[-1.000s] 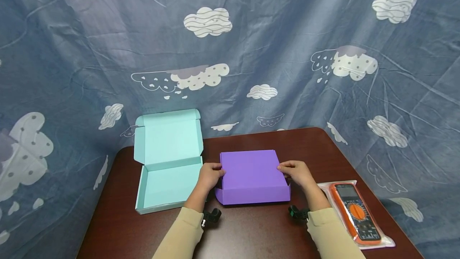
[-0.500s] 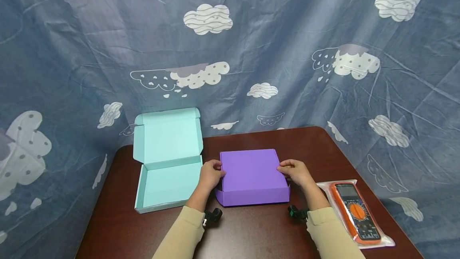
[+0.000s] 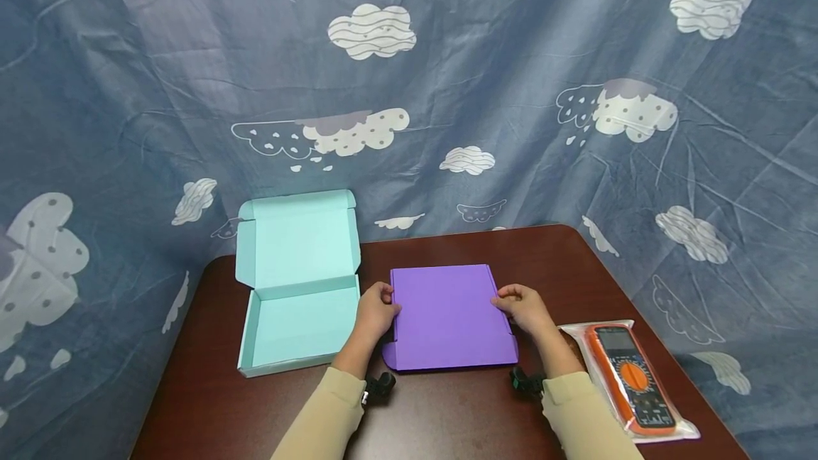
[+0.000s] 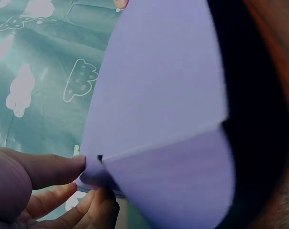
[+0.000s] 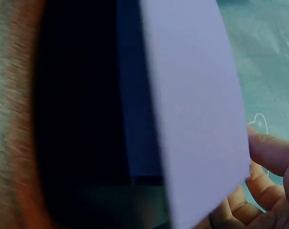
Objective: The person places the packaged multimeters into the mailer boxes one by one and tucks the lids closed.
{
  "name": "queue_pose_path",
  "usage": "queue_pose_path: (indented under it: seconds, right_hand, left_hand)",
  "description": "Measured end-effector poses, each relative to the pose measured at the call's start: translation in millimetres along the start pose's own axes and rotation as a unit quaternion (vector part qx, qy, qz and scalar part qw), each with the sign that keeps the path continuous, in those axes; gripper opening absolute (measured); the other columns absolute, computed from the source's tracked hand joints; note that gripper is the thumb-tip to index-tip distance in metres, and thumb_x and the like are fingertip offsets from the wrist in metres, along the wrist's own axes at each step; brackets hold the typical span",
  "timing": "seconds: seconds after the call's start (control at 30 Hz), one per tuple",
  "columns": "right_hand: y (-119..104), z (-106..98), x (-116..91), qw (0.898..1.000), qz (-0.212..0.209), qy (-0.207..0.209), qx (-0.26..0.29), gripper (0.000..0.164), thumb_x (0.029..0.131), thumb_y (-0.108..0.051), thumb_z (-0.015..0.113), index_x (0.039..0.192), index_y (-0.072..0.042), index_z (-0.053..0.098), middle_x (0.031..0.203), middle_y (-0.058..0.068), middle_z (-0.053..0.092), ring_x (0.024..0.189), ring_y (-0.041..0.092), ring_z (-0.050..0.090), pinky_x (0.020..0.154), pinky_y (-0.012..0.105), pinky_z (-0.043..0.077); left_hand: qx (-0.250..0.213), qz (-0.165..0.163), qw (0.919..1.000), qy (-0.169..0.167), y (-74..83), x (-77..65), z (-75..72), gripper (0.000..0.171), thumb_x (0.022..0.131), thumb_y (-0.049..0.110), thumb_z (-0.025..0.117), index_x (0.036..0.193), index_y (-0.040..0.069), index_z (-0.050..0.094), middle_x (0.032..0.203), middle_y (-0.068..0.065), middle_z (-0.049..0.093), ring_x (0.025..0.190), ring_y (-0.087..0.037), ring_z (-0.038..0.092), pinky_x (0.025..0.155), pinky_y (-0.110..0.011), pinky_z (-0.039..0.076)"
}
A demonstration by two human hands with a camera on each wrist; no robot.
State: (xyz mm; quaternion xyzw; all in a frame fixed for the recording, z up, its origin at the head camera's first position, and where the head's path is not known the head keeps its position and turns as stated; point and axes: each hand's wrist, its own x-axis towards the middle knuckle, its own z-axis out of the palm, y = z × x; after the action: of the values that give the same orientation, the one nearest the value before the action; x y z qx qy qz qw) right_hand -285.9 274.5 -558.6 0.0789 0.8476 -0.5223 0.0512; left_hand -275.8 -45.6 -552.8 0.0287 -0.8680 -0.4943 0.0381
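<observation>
A purple cardboard mailer box (image 3: 450, 318) lies in front of me on the dark table, lid side up. My left hand (image 3: 375, 309) pinches its left side edge, thumb on top and fingers curled below, as the left wrist view shows. At the opposite edge my right hand (image 3: 525, 308) grips the box the same way, thumb above. A rounded side flap (image 4: 182, 181) sticks out at the front left corner. In the right wrist view the front panel (image 5: 197, 105) stands out over a dark gap. The inside of the box is hidden.
An unfolded teal mailer box (image 3: 303, 325) stands to the left, its lid (image 3: 307, 250) raised against the blue cloud-print curtain (image 3: 511, 55). An orange multimeter (image 3: 633, 378) in a clear plastic bag lies at the right edge of the wooden table (image 3: 447, 417).
The purple box's front panel has swung up toward the camera, nearly level with the top face, and the crease between them has faded. Both hands keep their places at its sides.
</observation>
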Motion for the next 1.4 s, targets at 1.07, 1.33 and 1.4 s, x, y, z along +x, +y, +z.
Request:
queue_pose_path:
  seconds: [1.07, 1.33, 1.4]
  right_hand:
    - [-4.0, 12.0, -75.8, 0.969, -0.088, 0.088, -0.212, 0.055, 0.09, -0.017, 0.074, 0.132, 0.011, 0.055, 0.119, 0.03, 0.062, 0.11, 0.045, 0.059, 0.093, 0.06, 0.044]
    - [0.3, 14.1, -82.0, 0.978, -0.057, 0.092, -0.181, 0.052, 0.093, -0.018, 0.073, 0.132, 0.011, 0.057, 0.119, 0.028, 0.067, 0.106, 0.043, 0.066, 0.09, 0.057, 0.049]
    - [1.1, 14.6, -82.9, 0.979, -0.055, 0.096, -0.173, 0.051, 0.093, -0.019, 0.074, 0.132, 0.011, 0.058, 0.119, 0.027, 0.067, 0.107, 0.043, 0.067, 0.09, 0.057, 0.049]
  left_hand:
    - [0.123, 0.07, 0.9899, 0.007, 13.7, -59.2, -0.2, 0.045, 0.081, 0.004, 0.082, 0.119, -0.012, 0.063, 0.105, -0.024, 0.063, 0.098, -0.04, 0.065, 0.087, -0.052, 0.053]
    - [0.14, 0.086, 0.986, 0.032, 9.7, -71.5, 2.3, 0.035, 0.079, 0.005, 0.083, 0.109, -0.008, 0.067, 0.099, -0.019, 0.06, 0.092, -0.036, 0.063, 0.083, -0.05, 0.053]
    - [0.139, 0.094, 0.9851, 0.041, 8.8, -73.9, 2.6, 0.033, 0.079, 0.005, 0.083, 0.106, -0.006, 0.067, 0.096, -0.017, 0.059, 0.089, -0.035, 0.062, 0.081, -0.049, 0.052]
